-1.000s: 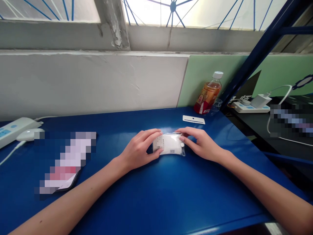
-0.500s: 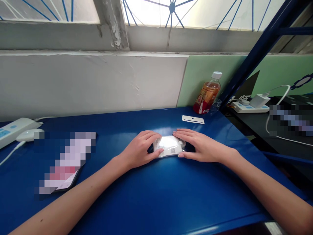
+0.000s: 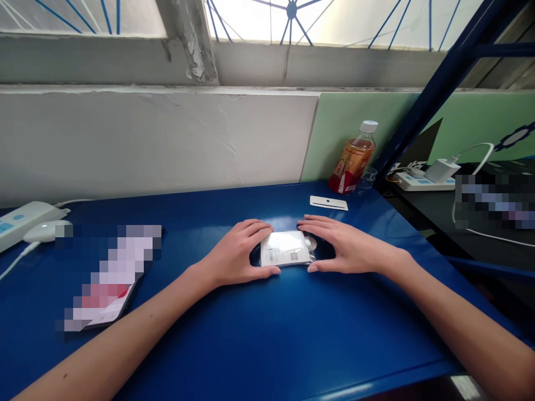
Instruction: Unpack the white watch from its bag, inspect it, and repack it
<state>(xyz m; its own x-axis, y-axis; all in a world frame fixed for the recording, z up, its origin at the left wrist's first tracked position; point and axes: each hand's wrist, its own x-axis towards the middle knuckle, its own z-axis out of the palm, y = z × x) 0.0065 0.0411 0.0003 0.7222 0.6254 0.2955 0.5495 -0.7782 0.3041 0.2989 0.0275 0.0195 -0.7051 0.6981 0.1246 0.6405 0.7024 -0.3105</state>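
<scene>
A small clear plastic packet with a white card inside [image 3: 285, 248] lies flat on the blue desktop [image 3: 267, 334]. Its card carries a barcode and a square code, and a round whitish item shows at the right end. Around the left end curves my left hand [image 3: 239, 253], open, its fingertips by the upper corner and its thumb just below the lower edge. My right hand [image 3: 349, 245] is open at the other end, thumb and fingers spread apart with a gap between palm and packet.
Behind the hands lies a white card with a slot [image 3: 329, 203]. A drink bottle [image 3: 353, 161] stands by the green panel, near a blue metal post [image 3: 434, 92]. At left are a partly blurred phone [image 3: 112, 278] and a white power strip [image 3: 29, 223].
My left thumb has come off the packet's face to below its edge. Both hands have loosened, and the right thumb and fingers are spread wider. The packet stays in place on the desktop.
</scene>
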